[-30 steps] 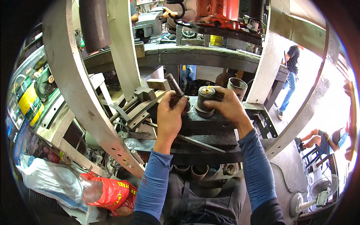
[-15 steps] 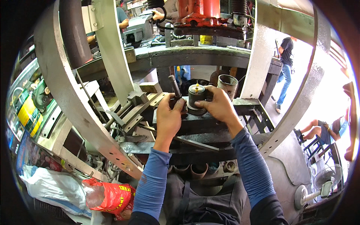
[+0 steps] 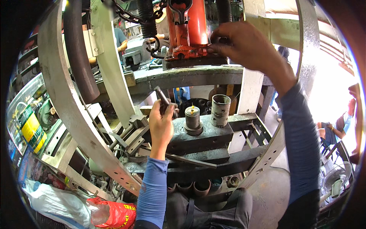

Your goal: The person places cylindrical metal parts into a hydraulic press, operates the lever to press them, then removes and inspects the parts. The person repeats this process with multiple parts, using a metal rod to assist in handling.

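In my left hand (image 3: 161, 124), fingers are wrapped round a dark metal rod (image 3: 161, 94) whose upper end sticks out above the thumb. Raised high, my right hand (image 3: 248, 47) is closed at the lower right side of a red hydraulic jack (image 3: 196, 28); what its fingertips pinch there is hidden. Below the jack, a dark metal cylinder (image 3: 193, 120) with a flanged foot stands upright on a thick steel block (image 3: 206, 135), a yellow smear on its top. Beside it on the block is a wider, worn hollow sleeve (image 3: 220, 110) with holes in its wall.
Pale steel press uprights (image 3: 110, 57) rise on both sides. A chain (image 3: 133, 17) and dark coil springs (image 3: 146, 19) hang near the jack. A loose flat bar (image 3: 190, 160) lies in front of the block. Red and white bags are at lower left. People are beyond the bench.
My right hand has left the dark cylinder and risen to the red jack. The cylinder now stands free on the block. My left hand still holds the rod, and the view has tilted upward.
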The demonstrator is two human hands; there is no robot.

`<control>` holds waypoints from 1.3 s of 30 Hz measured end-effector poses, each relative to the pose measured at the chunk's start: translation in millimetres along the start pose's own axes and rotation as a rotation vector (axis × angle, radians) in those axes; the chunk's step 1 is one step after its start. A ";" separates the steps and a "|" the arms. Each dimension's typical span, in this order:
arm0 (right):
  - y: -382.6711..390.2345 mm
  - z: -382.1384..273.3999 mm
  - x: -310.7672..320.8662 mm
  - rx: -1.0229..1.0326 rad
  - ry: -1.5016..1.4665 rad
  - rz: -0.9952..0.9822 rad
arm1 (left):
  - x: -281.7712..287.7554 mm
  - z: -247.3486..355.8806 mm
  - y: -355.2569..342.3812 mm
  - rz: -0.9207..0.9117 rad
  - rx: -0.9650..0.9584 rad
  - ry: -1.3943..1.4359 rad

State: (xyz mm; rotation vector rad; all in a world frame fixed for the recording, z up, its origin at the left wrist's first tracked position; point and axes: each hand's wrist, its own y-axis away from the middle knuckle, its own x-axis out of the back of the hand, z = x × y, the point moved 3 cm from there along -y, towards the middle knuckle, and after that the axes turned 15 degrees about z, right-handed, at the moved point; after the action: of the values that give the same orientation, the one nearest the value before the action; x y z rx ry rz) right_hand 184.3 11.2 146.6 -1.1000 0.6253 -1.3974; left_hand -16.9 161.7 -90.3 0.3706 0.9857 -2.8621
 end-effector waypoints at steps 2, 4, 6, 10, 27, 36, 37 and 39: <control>-11.8 7.2 -6.0 0.174 0.081 -0.109 | -5.8 1.2 -7.5 -0.016 0.010 0.000; -17.7 7.5 -11.8 0.284 0.186 -0.168 | -7.4 4.7 -9.3 -0.018 0.053 -0.009; -23.8 4.6 -19.2 0.256 0.234 -0.256 | -5.8 -10.0 -7.6 -0.001 0.115 0.049; -29.7 -1.6 -11.8 -0.286 0.070 -0.397 | -3.2 -36.0 -1.2 0.004 0.293 0.090; -26.6 -2.8 -18.3 0.085 0.156 -0.296 | -24.7 -6.9 22.4 -0.167 0.016 -0.417; -28.3 3.5 -22.1 -0.247 0.140 -0.336 | -28.9 -16.4 26.4 -0.137 0.011 -0.391; -28.7 6.8 -23.9 -0.430 0.126 -0.348 | -29.4 -22.7 25.8 -0.132 0.004 -0.390; -32.2 9.6 -25.2 -0.299 0.135 -0.537 | -29.7 -27.5 25.1 -0.138 0.016 -0.362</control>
State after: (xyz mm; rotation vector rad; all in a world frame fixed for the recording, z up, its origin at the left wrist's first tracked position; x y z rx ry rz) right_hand 174.8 42.9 172.4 -1.4930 0.6796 -1.8921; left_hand 21.3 159.1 -118.5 -0.2191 0.9486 -2.9069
